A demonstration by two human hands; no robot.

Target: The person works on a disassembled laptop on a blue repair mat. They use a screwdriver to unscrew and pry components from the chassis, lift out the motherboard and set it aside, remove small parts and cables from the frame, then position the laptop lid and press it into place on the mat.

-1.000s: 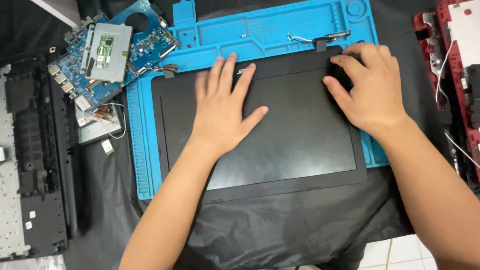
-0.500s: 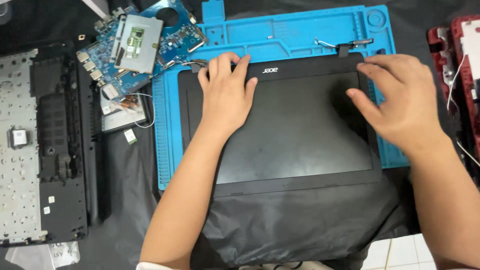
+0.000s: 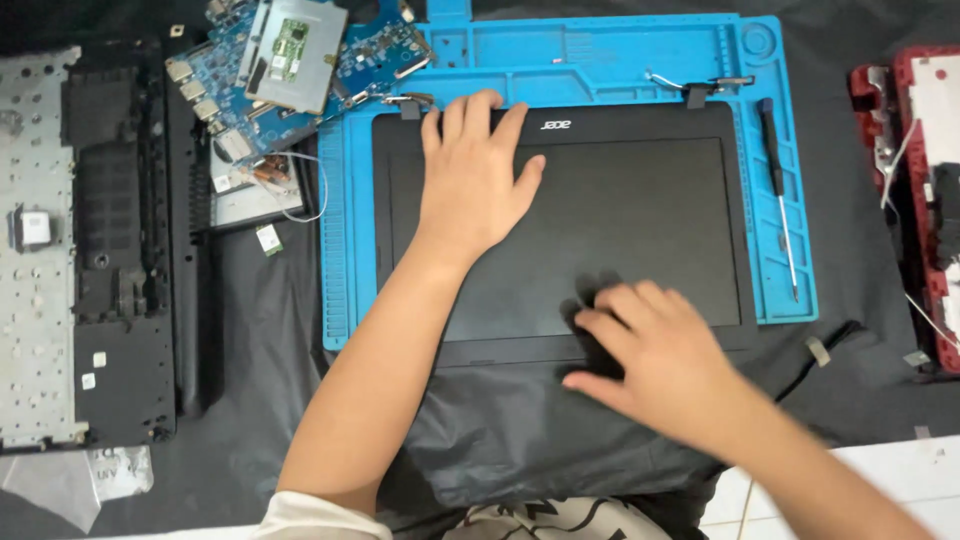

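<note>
Black cloth (image 3: 270,380) covered the floor under everything; white tile showed at the lower right.

One blue rectangular silicone work mat (image 3: 600,60) lay on the cloth, long axis left to right.

One black flat laptop screen panel (image 3: 640,220) lay face up on the mat, long axis left to right, parallel to the mat. Its logo edge pointed away from the person; its near edge overhung the mat toward the person. Two small hinge brackets sat at the far corners, one left and one right.

One black and grey laptop base chassis (image 3: 90,250) lay at the left, long axis running away from the person, well apart from the panel.

One red laptop shell (image 3: 925,200) sat at the right edge, partly out of view.

One blue circuit board with a grey metal plate (image 3: 290,60) rested at the upper left, overlapping the mat's far left corner.

Left hand (image 3: 475,180): open, palm flat, fingers spread, pressing on the panel's upper left area, fingertips at the far bezel.

Right hand (image 3: 640,350): open, fingers loosely curled, fingertips touching the panel's near edge; slightly blurred. It held nothing.

One thin black-handled screwdriver (image 3: 778,190) lay on the mat just right of the panel, tip pointing toward the person.
</note>
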